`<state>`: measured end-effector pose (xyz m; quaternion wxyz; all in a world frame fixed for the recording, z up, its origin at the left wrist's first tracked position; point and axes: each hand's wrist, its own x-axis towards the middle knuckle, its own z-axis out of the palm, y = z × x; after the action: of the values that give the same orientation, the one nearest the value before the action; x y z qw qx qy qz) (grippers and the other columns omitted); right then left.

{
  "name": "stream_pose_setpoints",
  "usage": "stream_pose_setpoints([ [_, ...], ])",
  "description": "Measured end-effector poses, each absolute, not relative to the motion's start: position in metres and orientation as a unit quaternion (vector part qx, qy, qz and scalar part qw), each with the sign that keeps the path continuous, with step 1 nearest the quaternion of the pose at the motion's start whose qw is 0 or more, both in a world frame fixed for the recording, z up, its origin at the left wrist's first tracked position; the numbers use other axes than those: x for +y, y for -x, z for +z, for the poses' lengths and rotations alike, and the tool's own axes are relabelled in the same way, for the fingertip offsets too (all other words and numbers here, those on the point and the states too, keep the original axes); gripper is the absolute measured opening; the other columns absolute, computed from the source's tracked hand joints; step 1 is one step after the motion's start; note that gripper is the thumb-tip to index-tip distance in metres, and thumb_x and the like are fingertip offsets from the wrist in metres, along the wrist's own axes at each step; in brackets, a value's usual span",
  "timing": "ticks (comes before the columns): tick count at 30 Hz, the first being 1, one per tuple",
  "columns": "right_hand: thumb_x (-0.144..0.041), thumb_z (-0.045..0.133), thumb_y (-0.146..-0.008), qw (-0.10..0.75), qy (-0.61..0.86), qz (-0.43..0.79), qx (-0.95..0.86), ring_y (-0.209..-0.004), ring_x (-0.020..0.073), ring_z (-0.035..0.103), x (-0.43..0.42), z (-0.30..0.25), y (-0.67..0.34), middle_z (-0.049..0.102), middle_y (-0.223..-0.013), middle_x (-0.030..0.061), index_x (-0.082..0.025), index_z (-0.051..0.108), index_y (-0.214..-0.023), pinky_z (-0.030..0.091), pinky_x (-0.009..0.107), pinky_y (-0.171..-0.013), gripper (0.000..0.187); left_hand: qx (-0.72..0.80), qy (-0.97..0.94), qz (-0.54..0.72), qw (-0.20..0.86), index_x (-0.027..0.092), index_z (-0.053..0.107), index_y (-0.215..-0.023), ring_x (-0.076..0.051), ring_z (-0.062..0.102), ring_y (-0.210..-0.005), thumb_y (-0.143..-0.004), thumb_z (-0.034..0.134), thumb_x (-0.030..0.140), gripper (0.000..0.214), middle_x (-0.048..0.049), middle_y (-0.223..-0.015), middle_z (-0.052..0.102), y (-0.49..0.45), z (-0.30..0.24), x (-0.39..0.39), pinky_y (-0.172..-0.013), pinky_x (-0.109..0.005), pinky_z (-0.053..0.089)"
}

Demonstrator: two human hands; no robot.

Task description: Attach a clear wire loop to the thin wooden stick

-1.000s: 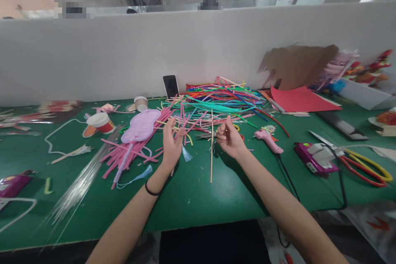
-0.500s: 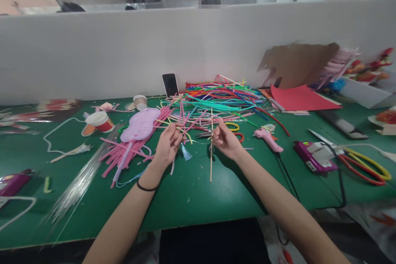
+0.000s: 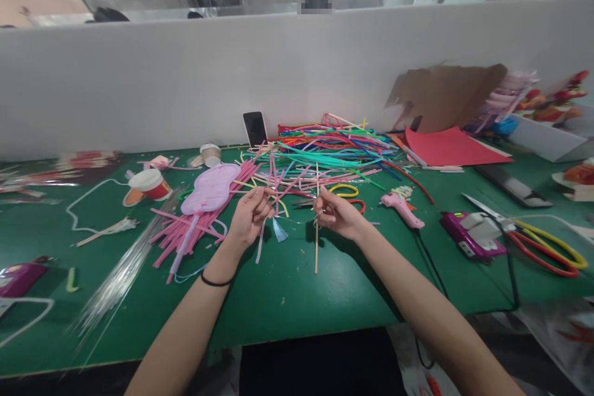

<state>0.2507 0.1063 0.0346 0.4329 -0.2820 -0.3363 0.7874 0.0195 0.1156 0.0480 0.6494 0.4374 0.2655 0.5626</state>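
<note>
My left hand point(image 3: 252, 215) is closed in a pinch above the table's middle. A thin pale thread point(image 3: 294, 221) runs from its fingers across to my right hand point(image 3: 338, 213), whose fingers are also drawn together on it. A slim wooden stick point(image 3: 316, 253) stretches straight up the view past my right fingertips; whether they grip it too I cannot tell. A light blue tassel point(image 3: 279, 229) shows just beside my left fingers. Behind my right hand lie scissors with yellow and red handles point(image 3: 344, 189), partly covered. A lilac fuzzy fan shape point(image 3: 212, 189) rests left of my left hand.
Coloured pipe cleaners point(image 3: 325, 151) are heaped at the back, near a phone point(image 3: 255, 129). To the right are a pink glue gun point(image 3: 403, 209), a purple power strip point(image 3: 473, 238) and larger scissors point(image 3: 547, 250). Leftward stand a paper cup point(image 3: 151, 184) and wires point(image 3: 123, 272).
My right hand has shifted slightly left and down, its fingers reaching to the stick. My left hand has moved a little left and down. The thread between them sits lower.
</note>
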Motion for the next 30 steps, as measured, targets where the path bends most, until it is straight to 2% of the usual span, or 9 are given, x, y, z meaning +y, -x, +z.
stream_pose_setpoints([
  [6, -0.049, 0.077, -0.075, 0.436, 0.289, 0.784, -0.336, -0.039, 0.0027, 0.032, 0.1076, 0.0345, -0.2499, 0.050, -0.052, -0.0056, -0.017, 0.061, -0.062, 0.022, 0.018, -0.038, 0.039, 0.258, -0.434, 0.574, 0.645, 0.013, 0.072, -0.087, -0.003, 0.018, -0.039, -0.085, 0.072, 0.037, 0.025, 0.0120, -0.045, 0.021, -0.0170, 0.0468, 0.1185, -0.045, -0.017, 0.035],
  [12, -0.043, 0.084, -0.071, 0.489, 0.265, 0.778, -0.292, -0.045, 0.0023, 0.040, 0.1108, 0.0331, -0.2515, 0.060, -0.068, -0.0047, -0.017, 0.068, -0.083, 0.025, 0.014, -0.035, 0.033, 0.269, -0.429, 0.581, 0.638, 0.011, 0.071, -0.089, -0.003, 0.020, -0.039, -0.085, 0.073, 0.036, 0.025, 0.0120, -0.046, 0.023, -0.0128, 0.0450, 0.1230, -0.047, -0.017, 0.037],
  [17, -0.042, 0.084, -0.071, 0.507, 0.249, 0.779, -0.273, -0.046, 0.0021, 0.043, 0.1143, 0.0299, -0.2532, 0.058, -0.067, -0.0055, -0.017, 0.065, -0.077, 0.032, 0.013, -0.037, 0.033, 0.276, -0.421, 0.593, 0.629, 0.011, 0.071, -0.090, -0.003, 0.021, -0.040, -0.085, 0.072, 0.036, 0.026, 0.0121, -0.045, 0.024, -0.0127, 0.0447, 0.1240, -0.049, -0.017, 0.039],
  [23, -0.037, 0.087, -0.069, 0.499, 0.257, 0.784, -0.266, -0.042, 0.0001, 0.040, 0.1130, 0.0308, -0.2528, 0.055, -0.061, -0.0072, -0.015, 0.062, -0.071, 0.031, 0.012, -0.035, 0.033, 0.283, -0.434, 0.574, 0.635, 0.011, 0.071, -0.089, -0.003, 0.022, -0.039, -0.086, 0.071, 0.036, 0.024, 0.0119, -0.045, 0.024, -0.0143, 0.0445, 0.1231, -0.050, -0.019, 0.041],
  [30, -0.036, 0.086, -0.070, 0.505, 0.288, 0.779, -0.235, -0.045, 0.0014, 0.048, 0.1131, 0.0323, -0.2524, 0.057, -0.061, -0.0064, -0.015, 0.063, -0.070, 0.035, 0.009, -0.035, 0.031, 0.279, -0.425, 0.580, 0.636, 0.010, 0.072, -0.089, -0.003, 0.025, -0.038, -0.088, 0.069, 0.031, 0.022, 0.0116, -0.044, 0.026, -0.0144, 0.0454, 0.1229, -0.053, -0.019, 0.046],
])
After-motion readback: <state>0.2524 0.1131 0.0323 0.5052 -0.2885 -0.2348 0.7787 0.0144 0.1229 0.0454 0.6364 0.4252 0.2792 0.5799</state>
